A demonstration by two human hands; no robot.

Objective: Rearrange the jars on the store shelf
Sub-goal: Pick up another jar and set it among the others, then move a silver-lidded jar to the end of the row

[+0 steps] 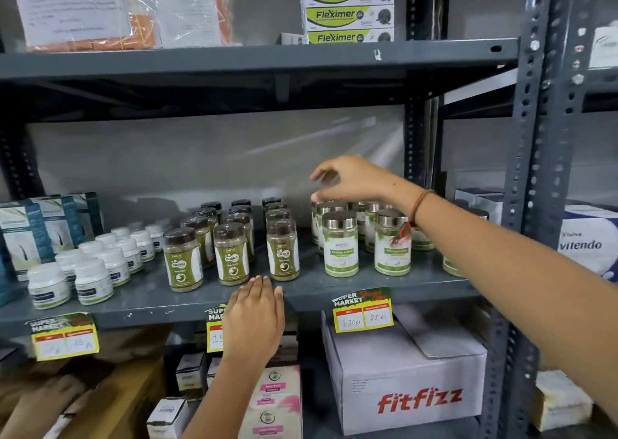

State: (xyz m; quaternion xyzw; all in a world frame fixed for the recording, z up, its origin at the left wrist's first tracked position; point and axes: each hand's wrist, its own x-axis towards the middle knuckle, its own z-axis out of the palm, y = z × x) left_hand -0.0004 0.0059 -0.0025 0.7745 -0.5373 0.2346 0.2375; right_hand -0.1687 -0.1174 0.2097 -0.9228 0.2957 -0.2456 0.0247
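On the grey middle shelf (368, 286) stand several silver-lidded jars with white and green labels (340, 244) at the right. Left of them are three rows of brown-lidded Gaska jars (230, 253), and further left several small white jars (93, 281). My right hand (351, 179) hovers over the back silver-lidded jars, fingers curled and just above a lid, holding nothing that I can see. My left hand (255, 314) rests flat on the shelf's front edge below the Gaska jars, fingers together.
Blue boxes (43, 227) stand at the far left of the shelf. Price tags (363, 311) hang from the front edge. Below sit a white Fitfizz carton (408, 378) and small boxes. Green Fleximer boxes (347, 13) are stacked above. A steel upright (538, 171) bounds the right.
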